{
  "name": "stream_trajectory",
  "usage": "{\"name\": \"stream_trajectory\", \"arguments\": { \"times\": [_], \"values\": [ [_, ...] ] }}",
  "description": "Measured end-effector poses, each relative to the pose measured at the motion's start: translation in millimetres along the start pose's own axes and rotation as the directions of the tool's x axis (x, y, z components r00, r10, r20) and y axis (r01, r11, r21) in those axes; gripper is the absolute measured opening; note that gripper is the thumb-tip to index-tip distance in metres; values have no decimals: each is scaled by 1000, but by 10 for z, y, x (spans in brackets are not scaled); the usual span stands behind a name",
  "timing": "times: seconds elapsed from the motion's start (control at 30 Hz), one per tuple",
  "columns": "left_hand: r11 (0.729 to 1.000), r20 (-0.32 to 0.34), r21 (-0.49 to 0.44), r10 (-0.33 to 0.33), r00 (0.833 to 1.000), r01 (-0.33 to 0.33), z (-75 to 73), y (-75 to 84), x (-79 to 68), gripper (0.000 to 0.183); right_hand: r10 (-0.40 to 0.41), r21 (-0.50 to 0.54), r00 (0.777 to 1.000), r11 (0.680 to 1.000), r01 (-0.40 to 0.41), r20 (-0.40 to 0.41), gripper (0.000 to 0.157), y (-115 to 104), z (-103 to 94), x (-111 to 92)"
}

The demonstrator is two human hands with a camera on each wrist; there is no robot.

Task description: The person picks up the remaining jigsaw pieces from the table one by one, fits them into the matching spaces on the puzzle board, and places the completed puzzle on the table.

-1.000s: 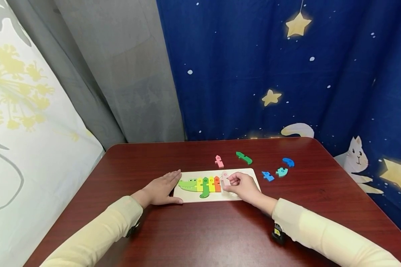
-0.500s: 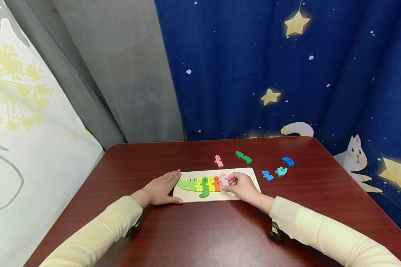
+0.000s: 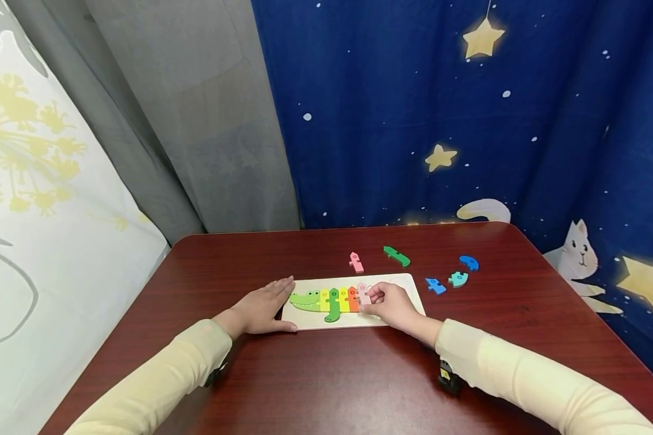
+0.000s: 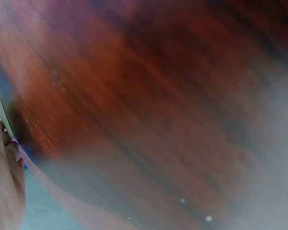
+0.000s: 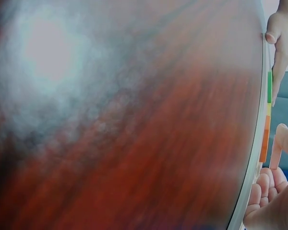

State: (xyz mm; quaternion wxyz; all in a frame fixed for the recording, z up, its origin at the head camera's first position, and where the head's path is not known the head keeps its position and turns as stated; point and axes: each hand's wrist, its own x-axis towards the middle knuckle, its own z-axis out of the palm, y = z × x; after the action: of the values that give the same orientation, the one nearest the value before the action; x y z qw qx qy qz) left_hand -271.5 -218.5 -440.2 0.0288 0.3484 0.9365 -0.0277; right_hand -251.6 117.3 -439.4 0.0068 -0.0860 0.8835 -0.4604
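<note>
Beside the orange piece (image 3: 354,301), I should square the pink piece (image 3: 363,296) pinched in the right hand (image 3: 394,307), left hand (image 3: 263,308) outstretched to steady the crocodile puzzle board (image 3: 354,320).

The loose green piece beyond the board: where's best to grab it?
Probably pinch the loose green piece across its narrow middle, coming from above with the right hand; it lies flat, long and slanting, its curved end nearer you.
</note>
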Motion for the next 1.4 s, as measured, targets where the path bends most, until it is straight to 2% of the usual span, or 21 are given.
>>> {"name": "stream_trajectory", "arguments": {
  "times": [0.73,1.4],
  "values": [
    [1000,5,16,-4,1000,4,-18,16,-16,109,3,-45,1000,999,-2,17,29,-11,40,20],
    [1000,-8,7,3,1000,-3,-13,16,-11,109,-40,-96,999,994,42,24,31,1,30,52]
  ]
}}
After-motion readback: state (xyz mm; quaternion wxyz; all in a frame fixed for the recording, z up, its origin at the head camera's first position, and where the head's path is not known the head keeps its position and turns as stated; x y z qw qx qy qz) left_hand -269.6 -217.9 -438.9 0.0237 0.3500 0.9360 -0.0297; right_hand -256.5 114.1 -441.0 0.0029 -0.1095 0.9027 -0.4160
